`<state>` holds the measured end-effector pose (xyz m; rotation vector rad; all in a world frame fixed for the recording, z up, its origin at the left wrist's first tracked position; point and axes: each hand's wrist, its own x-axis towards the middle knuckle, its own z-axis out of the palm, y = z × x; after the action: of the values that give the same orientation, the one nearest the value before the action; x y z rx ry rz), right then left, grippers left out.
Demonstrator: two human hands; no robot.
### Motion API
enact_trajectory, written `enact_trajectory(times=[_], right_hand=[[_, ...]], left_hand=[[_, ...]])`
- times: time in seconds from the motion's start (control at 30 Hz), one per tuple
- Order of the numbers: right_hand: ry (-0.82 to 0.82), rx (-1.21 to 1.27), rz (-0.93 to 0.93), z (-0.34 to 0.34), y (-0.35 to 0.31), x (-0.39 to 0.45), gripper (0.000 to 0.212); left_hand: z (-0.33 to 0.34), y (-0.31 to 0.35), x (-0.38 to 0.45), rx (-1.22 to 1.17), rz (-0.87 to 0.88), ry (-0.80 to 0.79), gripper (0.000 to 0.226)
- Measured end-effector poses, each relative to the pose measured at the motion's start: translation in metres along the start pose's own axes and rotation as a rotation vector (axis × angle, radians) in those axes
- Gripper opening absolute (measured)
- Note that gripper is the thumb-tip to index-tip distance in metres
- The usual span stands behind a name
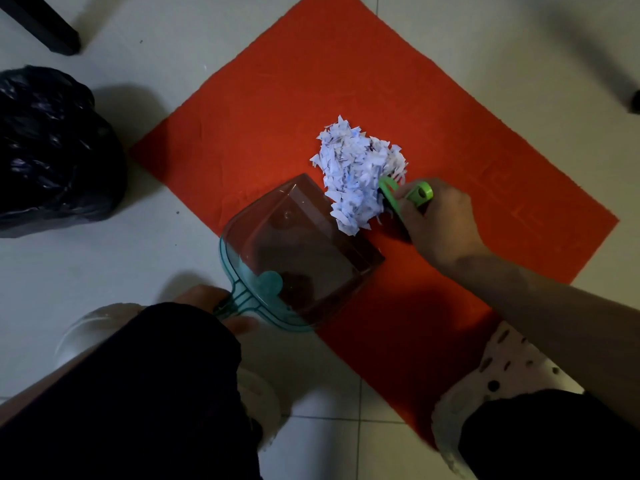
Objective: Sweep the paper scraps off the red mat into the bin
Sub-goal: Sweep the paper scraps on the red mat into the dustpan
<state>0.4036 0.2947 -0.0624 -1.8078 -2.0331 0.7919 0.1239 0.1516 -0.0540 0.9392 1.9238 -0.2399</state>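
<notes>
The scraps lie in one heap near the middle of the mat, squeezed between two tools: the dustpan on the heap's near-left side and the brush on its right. The pan's open lip faces up and to the right, touching the lower edge of the heap, and its long axis runs from the handle at lower left toward the pile. The right hand has its fingers curled round the green brush handle, with the brush head right against the pile, so this hand is the nearer one to the paper. The left hand holds the pan's teal handle; a dark-clad knee hides most of it, but the thumb shows wrapped under the grip. The likely next stroke runs down and left, from brush toward pan mouth, and the pile looks wider than the lip, so some paper may spill past its far corner. The bin, lined with a black bag, stands off the mat, well to the left, on the pan hand's side.
</notes>
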Motion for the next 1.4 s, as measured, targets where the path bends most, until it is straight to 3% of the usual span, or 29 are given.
enact_trajectory(times=[0.13, 0.33, 0.5, 0.63, 0.9, 1.07, 1.2, 1.4], right_hand=[[0.02, 0.074, -0.024, -0.008, -0.003, -0.007, 0.013], [0.075, -0.024, 0.022, -0.015, 0.014, 0.001, 0.014], [-0.008, -0.092, -0.07, 0.003, 0.002, -0.001, 0.013], [-0.106, 0.023, -0.125, 0.012, -0.014, -0.013, 0.013], [-0.024, -0.009, -0.113, -0.005, -0.008, -0.009, 0.015], [-0.103, -0.076, -0.161, 0.007, -0.007, -0.012, 0.013], [-0.176, 0.064, -0.205, 0.012, -0.021, -0.02, 0.012], [-0.051, 0.138, -0.174, -0.005, -0.012, -0.022, 0.015]], left_hand=[[0.002, -0.01, 0.008, 0.007, 0.006, 0.013, 0.041], [0.007, -0.013, 0.02, 0.088, 0.088, 0.009, 0.036], [0.007, -0.008, 0.021, 0.088, 0.109, 0.031, 0.035], [0.012, -0.009, 0.021, 0.057, 0.11, 0.07, 0.039], [0.007, -0.002, 0.014, 0.096, 0.143, 0.039, 0.038], [0.007, 0.0, 0.014, 0.125, 0.155, 0.085, 0.034], [0.006, 0.001, 0.014, 0.135, 0.147, 0.066, 0.033], [0.005, 0.009, 0.014, 0.262, 0.126, 0.032, 0.041]])
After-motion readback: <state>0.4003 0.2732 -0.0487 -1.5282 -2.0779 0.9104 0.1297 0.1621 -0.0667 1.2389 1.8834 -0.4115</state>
